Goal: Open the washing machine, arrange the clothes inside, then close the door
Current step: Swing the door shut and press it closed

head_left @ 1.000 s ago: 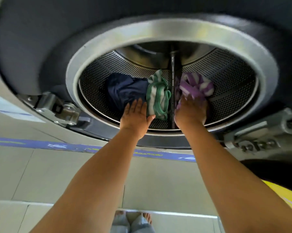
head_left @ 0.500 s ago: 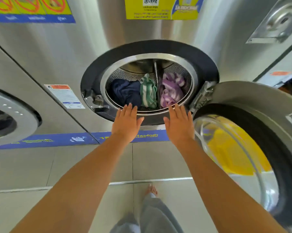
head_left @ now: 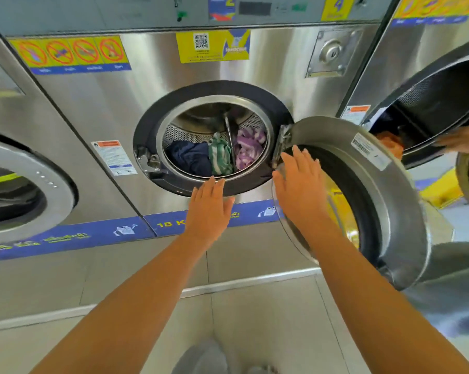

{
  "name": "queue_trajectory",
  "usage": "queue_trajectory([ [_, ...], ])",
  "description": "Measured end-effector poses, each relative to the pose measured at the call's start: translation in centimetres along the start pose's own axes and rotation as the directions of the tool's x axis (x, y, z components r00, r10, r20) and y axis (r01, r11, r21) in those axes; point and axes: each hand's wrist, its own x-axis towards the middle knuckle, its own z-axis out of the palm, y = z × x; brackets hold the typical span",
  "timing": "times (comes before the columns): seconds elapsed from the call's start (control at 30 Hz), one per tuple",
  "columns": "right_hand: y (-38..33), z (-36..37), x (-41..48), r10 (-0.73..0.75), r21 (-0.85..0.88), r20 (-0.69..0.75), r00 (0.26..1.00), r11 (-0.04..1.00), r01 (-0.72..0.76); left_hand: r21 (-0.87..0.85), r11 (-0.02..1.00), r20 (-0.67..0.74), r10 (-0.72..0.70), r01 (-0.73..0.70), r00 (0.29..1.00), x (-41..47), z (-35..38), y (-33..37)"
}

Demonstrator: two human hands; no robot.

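The steel washing machine (head_left: 268, 85) stands in front of me with its round door (head_left: 384, 184) swung open to the right. Inside the drum lie a dark blue garment (head_left: 191, 157), a green-and-white striped one (head_left: 219, 156) and a purple-and-white striped one (head_left: 248, 149), side by side. My left hand (head_left: 209, 209) hovers flat and empty just below the drum opening. My right hand (head_left: 299, 184) is spread open near the door's hinge side, in front of the inner rim; contact with the door is unclear.
Another machine with a shut door (head_left: 17, 184) stands to the left. On the right, a neighbouring machine's door (head_left: 443, 98) is open, with an orange cloth (head_left: 390, 144) inside and another person's hand (head_left: 462, 140) at it. Grey floor tiles lie below.
Both hands have come out of the drum and let go of the clothes. My view has pulled back from the machine, and my right hand has shifted right towards the open door.
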Motion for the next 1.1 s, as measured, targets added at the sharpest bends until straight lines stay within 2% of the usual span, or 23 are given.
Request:
queue_trajectory([
  [0.1, 2.2, -2.7, -0.7, 0.017, -0.015, -0.024, 1.000, 1.000, -0.017, -0.057, 0.998, -0.015, -0.020, 0.019, 1.000, -1.8, 0.1, 3.3],
  [0.27, 7.0, -5.8, -2.6, 0.079, -0.076, -0.155, 0.985, 0.993, -0.092, -0.151, 0.988, 0.012, -0.034, 0.035, 0.999, -4.3, 1.2, 9.2],
  [0.43, 11.6, -6.7, -3.9, 0.208, -0.140, -0.065, 0.976, 0.966, -0.216, -0.233, 0.970, 0.057, -0.055, 0.067, 0.997, -6.6, 1.9, 14.2],
  [0.73, 11.3, -8.0, -4.1, 0.202, -0.026, -0.035, 0.979, 0.979, -0.203, -0.287, 0.958, 0.043, 0.033, -0.019, 0.999, -8.7, 3.8, 17.5],
  [0.9, 9.3, -8.2, -5.0, 0.120, 0.073, -0.045, 0.992, 0.990, -0.117, -0.365, 0.931, 0.060, 0.031, -0.007, 0.998, -10.2, 3.8, 17.3],
  [1.0, 7.5, -8.1, -5.3, 0.009, 0.098, -0.041, 0.999, 0.995, -0.005, -0.452, 0.891, 0.040, 0.060, -0.036, 0.997, -11.2, 3.1, 16.9],
  [1.1, 5.8, -7.6, -5.0, -0.115, 0.101, -0.017, 0.993, 0.988, 0.117, -0.450, 0.891, -0.018, 0.064, -0.065, 0.998, -11.8, 2.4, 15.9],
])
